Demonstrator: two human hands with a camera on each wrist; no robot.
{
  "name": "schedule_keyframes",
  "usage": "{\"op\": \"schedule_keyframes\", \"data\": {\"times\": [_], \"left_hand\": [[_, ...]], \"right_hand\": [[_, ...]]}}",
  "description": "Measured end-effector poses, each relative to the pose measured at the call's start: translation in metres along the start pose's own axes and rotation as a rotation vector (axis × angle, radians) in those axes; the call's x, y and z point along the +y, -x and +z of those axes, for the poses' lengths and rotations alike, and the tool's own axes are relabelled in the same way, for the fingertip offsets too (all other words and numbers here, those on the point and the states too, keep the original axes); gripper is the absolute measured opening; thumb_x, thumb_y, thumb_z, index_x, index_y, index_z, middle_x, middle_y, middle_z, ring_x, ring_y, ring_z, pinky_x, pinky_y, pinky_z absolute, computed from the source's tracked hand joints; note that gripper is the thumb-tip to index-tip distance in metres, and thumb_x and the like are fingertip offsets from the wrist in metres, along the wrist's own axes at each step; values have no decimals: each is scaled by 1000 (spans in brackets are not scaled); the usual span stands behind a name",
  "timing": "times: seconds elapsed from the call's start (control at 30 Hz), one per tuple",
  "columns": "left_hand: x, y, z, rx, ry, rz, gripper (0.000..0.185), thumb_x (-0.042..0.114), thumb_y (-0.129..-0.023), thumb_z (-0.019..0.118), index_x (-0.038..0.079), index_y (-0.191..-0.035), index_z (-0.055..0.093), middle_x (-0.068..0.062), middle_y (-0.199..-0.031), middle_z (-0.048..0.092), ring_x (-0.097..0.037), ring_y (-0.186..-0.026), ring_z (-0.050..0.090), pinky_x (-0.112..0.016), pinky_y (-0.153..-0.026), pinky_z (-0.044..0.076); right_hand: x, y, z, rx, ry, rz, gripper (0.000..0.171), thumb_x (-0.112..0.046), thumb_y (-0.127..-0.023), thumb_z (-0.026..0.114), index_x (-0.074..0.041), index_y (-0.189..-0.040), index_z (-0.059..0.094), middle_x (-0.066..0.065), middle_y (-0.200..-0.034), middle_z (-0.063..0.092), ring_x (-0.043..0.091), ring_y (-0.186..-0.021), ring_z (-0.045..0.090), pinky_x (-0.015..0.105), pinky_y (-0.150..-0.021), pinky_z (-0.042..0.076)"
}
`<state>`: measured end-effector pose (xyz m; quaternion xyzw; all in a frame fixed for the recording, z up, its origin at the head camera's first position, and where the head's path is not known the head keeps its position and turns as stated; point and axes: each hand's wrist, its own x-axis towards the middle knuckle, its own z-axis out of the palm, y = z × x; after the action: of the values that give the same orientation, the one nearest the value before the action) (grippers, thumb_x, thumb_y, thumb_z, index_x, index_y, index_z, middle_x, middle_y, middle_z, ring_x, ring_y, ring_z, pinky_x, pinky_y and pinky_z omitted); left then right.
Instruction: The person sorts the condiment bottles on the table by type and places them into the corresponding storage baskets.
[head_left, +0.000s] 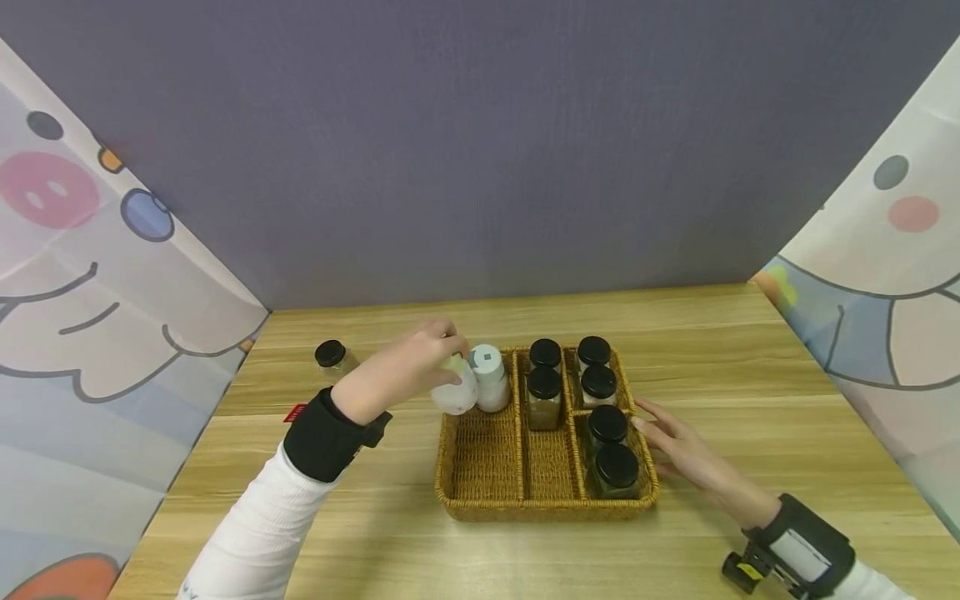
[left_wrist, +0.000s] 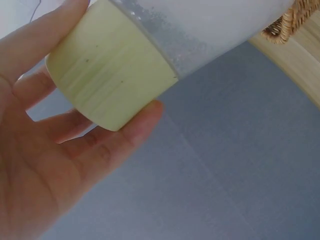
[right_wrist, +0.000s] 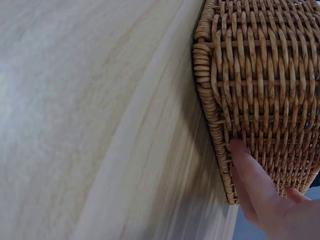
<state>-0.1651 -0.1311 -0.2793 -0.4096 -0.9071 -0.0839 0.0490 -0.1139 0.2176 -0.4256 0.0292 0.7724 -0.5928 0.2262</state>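
Observation:
My left hand [head_left: 411, 360] grips a jar [head_left: 456, 398] of white contents by its pale yellow-green lid [left_wrist: 112, 67]. It tilts over the back left of a woven basket [head_left: 555, 510], overlapping the basket's left rim in the head view. Right beside it, a white-lidded jar [head_left: 492, 385] stands in the long left compartment. On the basket's right side, my right hand [head_left: 690, 454] rests its fingers against the outer wicker wall [right_wrist: 265, 90], with no jar in it.
Black-lidded jars fill parts of the middle compartment [head_left: 544, 404] and the two right compartments, several in all. Another black-lidded jar [head_left: 333, 357] stands on the wooden table [head_left: 720, 358] at the left, near a red tag [head_left: 295, 412]. A grey panel [head_left: 510, 167] rises behind.

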Motion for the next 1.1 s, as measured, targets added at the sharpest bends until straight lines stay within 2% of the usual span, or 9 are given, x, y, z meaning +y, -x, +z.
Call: {"op": "schedule_keyframes", "data": {"times": [0.47,0.87,1.1], "left_hand": [[11,-5,8,3,-21,83,22,11,-72,71,5,-91,62,-5,-82,49,-17,-72,46,-22,-62,44],[16,-7,22,-54,-35,90,28,16,-71,73,6,-95,62,-10,-94,53,-20,-82,51,-25,-68,48],[18,-8,29,-134,-9,49,27,18,-73,71,7,-97,63,-11,-99,51,-22,-87,49,-23,-67,49]], "right_hand": [[-1,1,-1,-10,-8,-3,66,-40,-92,42,-11,-142,11,30,-136,24,42,-120,32,44,-84,47],[0,0,-1,6,-4,-2,66,-40,-91,43,-11,-142,12,30,-135,25,43,-119,33,43,-83,47],[-1,0,0,1,6,0,67,-41,-92,42,-11,-143,11,31,-134,25,44,-119,33,45,-84,47]]}}
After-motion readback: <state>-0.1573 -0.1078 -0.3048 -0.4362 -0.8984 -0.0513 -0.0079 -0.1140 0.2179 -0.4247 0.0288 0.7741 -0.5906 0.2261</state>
